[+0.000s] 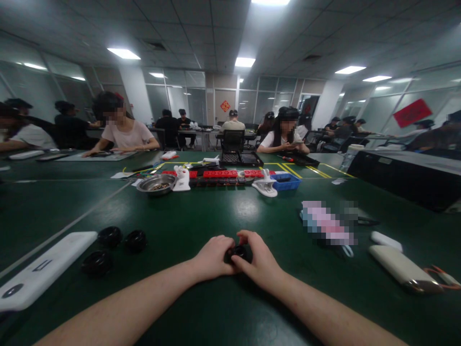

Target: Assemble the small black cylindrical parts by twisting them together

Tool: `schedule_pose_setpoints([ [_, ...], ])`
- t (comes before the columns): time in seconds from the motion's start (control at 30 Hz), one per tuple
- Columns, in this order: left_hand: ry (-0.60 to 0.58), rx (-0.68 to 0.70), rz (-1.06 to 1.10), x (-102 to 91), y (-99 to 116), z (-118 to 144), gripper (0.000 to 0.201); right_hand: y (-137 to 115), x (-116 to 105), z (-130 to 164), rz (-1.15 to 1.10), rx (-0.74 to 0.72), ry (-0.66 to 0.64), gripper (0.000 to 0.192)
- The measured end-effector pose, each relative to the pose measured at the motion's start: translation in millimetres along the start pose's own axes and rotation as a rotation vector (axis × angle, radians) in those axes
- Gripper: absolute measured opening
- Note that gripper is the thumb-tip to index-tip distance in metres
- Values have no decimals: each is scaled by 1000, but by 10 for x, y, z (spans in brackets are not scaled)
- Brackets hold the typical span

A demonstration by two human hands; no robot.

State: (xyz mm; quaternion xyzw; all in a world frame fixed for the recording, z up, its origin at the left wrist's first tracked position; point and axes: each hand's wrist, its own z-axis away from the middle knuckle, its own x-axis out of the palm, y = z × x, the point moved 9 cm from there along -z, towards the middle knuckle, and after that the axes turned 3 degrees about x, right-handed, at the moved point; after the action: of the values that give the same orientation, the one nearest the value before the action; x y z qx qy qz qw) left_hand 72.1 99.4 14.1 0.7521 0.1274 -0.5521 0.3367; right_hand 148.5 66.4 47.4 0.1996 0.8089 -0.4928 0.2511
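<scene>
A small black round part (239, 252) with a hollow middle is between my two hands, low over the green table. My left hand (215, 255) closes round its left side, the fingers curled. From the other side my right hand (262, 259) grips it, thumb in front and fingers behind. Much of the part is covered by my fingers, so its exact kind cannot be made out. To the left, three similar glossy black round parts (109, 236) lie grouped on the table, apart from my hands.
A long white device (46, 269) lies at the left. Ahead are a metal bowl (153, 184), red bins (220, 173), white clamps (183, 179) and a blue basket (290, 182). A beige power bank (403, 269) rests at the right. Other people sit across the table.
</scene>
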Motion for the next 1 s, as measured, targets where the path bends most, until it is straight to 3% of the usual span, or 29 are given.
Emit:
schedule_pose_setpoints([
  [0.17,-7,4,8,4,-6,5,35,-62,7,27,-70,-72,-63,57],
  [0.4,-6,-15,-9,-13,-2,4,30,35,-33,-1,-4,35,57,44],
  [0.53,-12,-15,2,-2,-3,6,30,58,30,-10,-73,37,6,40],
  [0.63,-13,-10,10,-5,-1,9,34,-4,54,4,-120,-30,-49,51],
  [0.83,-12,-16,-3,-22,4,-1,29,-16,-47,24,-35,-31,82,51],
  [1.0,-15,-12,8,-16,8,-1,27,12,17,7,-7,11,53,44],
])
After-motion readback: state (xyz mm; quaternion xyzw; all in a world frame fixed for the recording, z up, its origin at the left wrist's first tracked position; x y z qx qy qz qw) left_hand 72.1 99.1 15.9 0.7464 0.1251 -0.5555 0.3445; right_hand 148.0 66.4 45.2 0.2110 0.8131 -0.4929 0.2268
